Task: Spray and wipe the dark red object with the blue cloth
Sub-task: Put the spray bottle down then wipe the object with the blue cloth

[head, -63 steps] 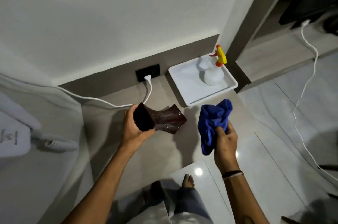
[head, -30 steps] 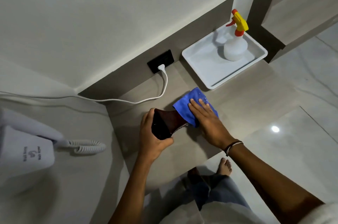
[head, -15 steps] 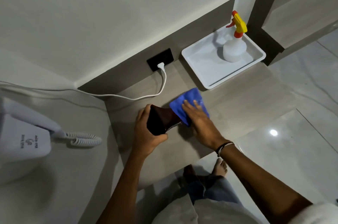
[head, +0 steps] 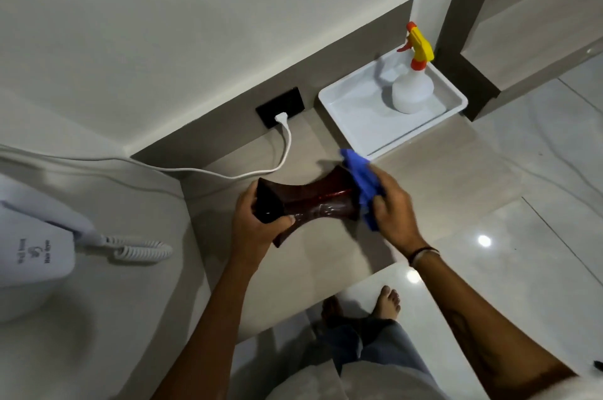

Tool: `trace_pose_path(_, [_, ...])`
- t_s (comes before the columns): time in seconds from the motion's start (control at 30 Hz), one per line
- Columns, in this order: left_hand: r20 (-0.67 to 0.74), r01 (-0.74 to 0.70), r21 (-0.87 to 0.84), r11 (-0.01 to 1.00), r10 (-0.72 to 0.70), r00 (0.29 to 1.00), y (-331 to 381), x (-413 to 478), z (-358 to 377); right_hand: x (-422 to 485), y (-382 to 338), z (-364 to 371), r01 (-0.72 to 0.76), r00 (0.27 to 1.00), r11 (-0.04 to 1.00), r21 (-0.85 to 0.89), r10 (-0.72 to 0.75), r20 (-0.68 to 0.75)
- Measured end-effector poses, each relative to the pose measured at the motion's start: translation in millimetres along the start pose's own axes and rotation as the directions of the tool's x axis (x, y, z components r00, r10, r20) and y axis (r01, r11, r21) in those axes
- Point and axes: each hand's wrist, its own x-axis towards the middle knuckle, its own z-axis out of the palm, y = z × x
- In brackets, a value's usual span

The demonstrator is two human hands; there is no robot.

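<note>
The dark red object (head: 313, 200) is glossy, waisted in the middle and flared at both ends. It lies sideways just above the beige counter (head: 424, 177). My left hand (head: 257, 230) grips its left end. My right hand (head: 391, 204) holds the bunched blue cloth (head: 362, 181) against the object's right end. Wet sheen shows on its near side. A white spray bottle (head: 411, 86) with a yellow and orange trigger head stands in the white tray (head: 352, 125) at the back right, apart from both hands.
A white cable (head: 287, 145) runs from a black wall socket (head: 280, 106) across the counter's back. A white wall-mounted hair dryer (head: 36, 243) with a coiled cord hangs at left. Glossy tiled floor and my bare feet (head: 388, 301) lie below the counter edge.
My right hand has slid the blue cloth from the object's middle out to its right end, uncovering most of the dark red surface. My left hand keeps hold of the left end.
</note>
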Motion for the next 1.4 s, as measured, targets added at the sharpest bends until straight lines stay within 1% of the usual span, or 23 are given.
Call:
trace_pose_path(0.07, [-0.020, 0.108, -0.131, 0.985, -0.111, 0.994, 0.6, 11.6, 3.3, -0.3, 2.0, -13.9, -0.097, 0.990, 0.988, 0.120, 0.108, -0.092])
trace_pose_path(0.13, [0.003, 0.176, -0.224, 0.959, -0.180, 0.984, -1.2, 21.6, 8.2, -2.6, 3.7, -23.9, -0.167, 0.970, 0.958, 0.233, 0.202, -0.135])
trace_pose_path(0.2, [0.032, 0.222, -0.286, 0.932, -0.222, 0.974, -6.8, 27.2, 12.6, -5.2, 5.2, -27.5, -0.210, 0.956, 0.929, 0.304, 0.260, -0.137])
trace_pose_path(0.3, [0.075, 0.234, -0.332, 0.914, -0.222, 0.972, -17.0, 34.6, 19.3, -3.7, 6.0, -24.4, -0.223, 0.957, 0.917, 0.330, 0.271, -0.106])
trace_pose_path(0.4, [0.115, 0.251, -0.320, 0.914, -0.225, 0.967, -18.2, 37.3, 21.8, 2.0, -1.7, -12.6, -0.228, 0.964, 0.924, 0.306, 0.258, -0.062])
trace_pose_path(0.5, [0.158, 0.187, -0.280, 0.942, -0.147, 0.977, -20.9, 37.6, 17.4, 7.1, -6.8, -3.0, -0.220, 0.969, 0.924, 0.312, 0.244, -0.037])
trace_pose_path(0.57, [0.166, 0.126, -0.193, 0.973, -0.094, 0.982, -27.9, 37.6, 11.9, 7.0, -6.2, -0.4, -0.219, 0.970, 0.926, 0.307, 0.240, -0.032])
trace_pose_path(0.63, [0.192, 0.080, -0.095, 0.992, -0.060, 0.979, -34.9, 36.4, 7.9, 3.3, -5.2, 1.7, -0.201, 0.972, 0.938, 0.281, 0.228, -0.064])
trace_pose_path(0.7, [0.196, 0.060, -0.043, 0.997, -0.050, 0.979, -39.0, 35.7, 5.9, -2.8, -7.3, 5.5, -0.177, 0.969, 0.953, 0.244, 0.212, -0.124])
trace_pose_path(0.77, [0.182, 0.043, -0.028, 0.999, -0.037, 0.983, -41.3, 34.1, 5.9, -11.5, -10.3, 12.9, -0.127, 0.971, 0.971, 0.203, 0.163, -0.172])
trace_pose_path(0.83, [0.158, -0.011, -0.007, 1.000, 0.012, 0.987, -42.7, 33.0, 5.9, -19.5, -15.8, 20.1, -0.044, 0.977, 0.985, 0.167, 0.078, -0.201])
trace_pose_path(0.9, [0.130, -0.078, 0.044, 0.996, 0.071, 0.989, -48.5, 31.0, 7.2, -23.8, -22.3, 29.5, 0.045, 0.985, 0.992, 0.115, -0.025, -0.172])
trace_pose_path(0.93, [0.114, -0.105, 0.059, 0.993, 0.098, 0.989, -51.9, 30.2, 8.4, -24.3, -27.6, 36.5, 0.096, 0.989, 0.992, 0.083, -0.086, -0.119])
trace_pose_path(0.97, [0.101, -0.127, 0.073, 0.989, 0.119, 0.988, -54.2, 29.6, 9.6, -24.5, -33.8, 44.1, 0.142, 0.990, 0.988, 0.061, -0.141, -0.017])
trace_pose_path(1.0, [0.087, -0.144, 0.078, 0.986, 0.137, 0.987, -54.5, 28.7, 11.0, -24.6, -40.0, 52.5, 0.179, 0.975, 0.983, 0.043, -0.183, 0.128])
trace_pose_path(1.03, [0.071, -0.159, 0.068, 0.985, 0.154, 0.985, -55.3, 27.6, 12.1, -25.3, -45.0, 63.4, 0.228, 0.934, 0.974, 0.001, -0.219, 0.283])
trace_pose_path(1.07, [0.051, -0.179, 0.055, 0.982, 0.176, 0.983, -56.4, 27.3, 12.4, -26.9, -48.7, 76.5, 0.297, 0.883, 0.952, -0.072, -0.246, 0.399])
trace_pose_path(1.1, [0.030, -0.202, 0.053, 0.978, 0.201, 0.979, -58.9, 27.9, 13.3, -29.4, -48.4, 89.1, 0.376, 0.849, 0.911, -0.171, -0.265, 0.458])
trace_pose_path(1.13, [0.011, -0.224, 0.062, 0.973, 0.224, 0.975, -61.0, 28.1, 12.1, -30.6, -46.9, 99.2, 0.437, 0.834, 0.860, -0.262, -0.279, 0.475])
trace_pose_path(1.2, [0.004, -0.261, 0.082, 0.962, 0.262, 0.965, -67.9, 27.6, 8.3, -29.6, -36.7, 105.7, 0.479, 0.847, 0.784, -0.395, -0.294, 0.443])
trace_pose_path(1.27, [0.007, -0.305, 0.129, 0.944, 0.307, 0.952, -75.6, 27.2, 5.3, -24.1, -18.9, 96.7, 0.465, 0.874, 0.730, -0.502, -0.286, 0.393])
trace_pose_path(1.33, [0.003, -0.302, 0.122, 0.946, 0.304, 0.953, -78.9, 25.2, 5.9, -16.4, -2.9, 80.3, 0.409, 0.909, 0.667, -0.622, -0.241, 0.339])
trace_pose_path(1.4, [-0.005, -0.287, 0.102, 0.953, 0.289, 0.957, -77.7, 25.0, 6.1, -9.2, 1.6, 74.0, 0.338, 0.941, 0.653, -0.678, -0.218, 0.260])
